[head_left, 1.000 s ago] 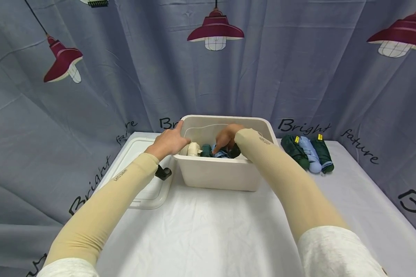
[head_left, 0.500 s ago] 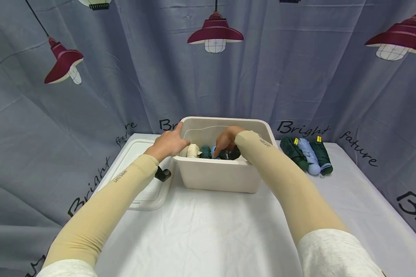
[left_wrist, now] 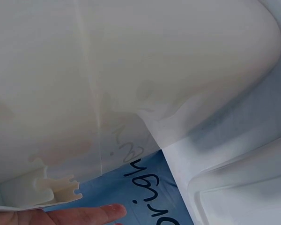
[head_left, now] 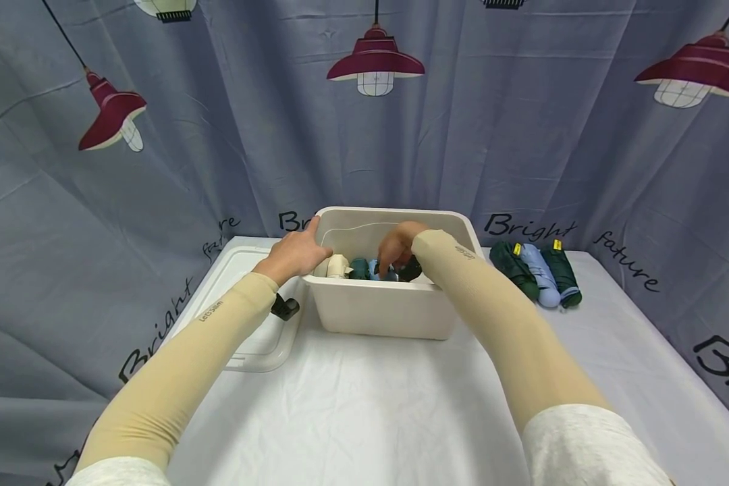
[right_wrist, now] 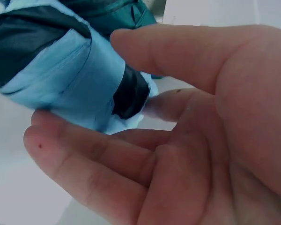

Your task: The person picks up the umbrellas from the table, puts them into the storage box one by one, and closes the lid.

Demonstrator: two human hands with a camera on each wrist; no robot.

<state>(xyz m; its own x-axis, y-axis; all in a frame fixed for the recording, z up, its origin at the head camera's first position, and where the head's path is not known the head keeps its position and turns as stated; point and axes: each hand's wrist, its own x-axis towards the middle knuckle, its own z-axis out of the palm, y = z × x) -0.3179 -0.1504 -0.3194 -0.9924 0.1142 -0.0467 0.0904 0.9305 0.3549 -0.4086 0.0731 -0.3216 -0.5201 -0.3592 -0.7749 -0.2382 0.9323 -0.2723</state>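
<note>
A cream storage box (head_left: 379,310) holds folded umbrellas: a beige umbrella (head_left: 338,266), a dark green umbrella (head_left: 360,268) and a light blue umbrella (head_left: 373,268). My left hand (head_left: 298,256) rests on the box's left rim, thumb over the inside. In the left wrist view, its finger (left_wrist: 91,214) lies straight beside the translucent wall. My right hand (head_left: 399,244) reaches down into the box. In the right wrist view, its nearly straight fingers touch the underside of the light blue umbrella (right_wrist: 89,84), which has dark bands. The thumb lies beside it; the palm is apart from it.
Right of the box lie a dark green umbrella (head_left: 514,270), a light blue umbrella (head_left: 539,273) and another dark green umbrella (head_left: 561,277), with yellow tags showing. The white lid (head_left: 261,344) lies at the left under my left arm. A grey curtain (head_left: 219,135) hangs behind the table.
My right hand has shifted slightly inside the box, and more of the light blue umbrella shows beside its fingers. The left hand stays at the rim. The head view has tilted up slightly.
</note>
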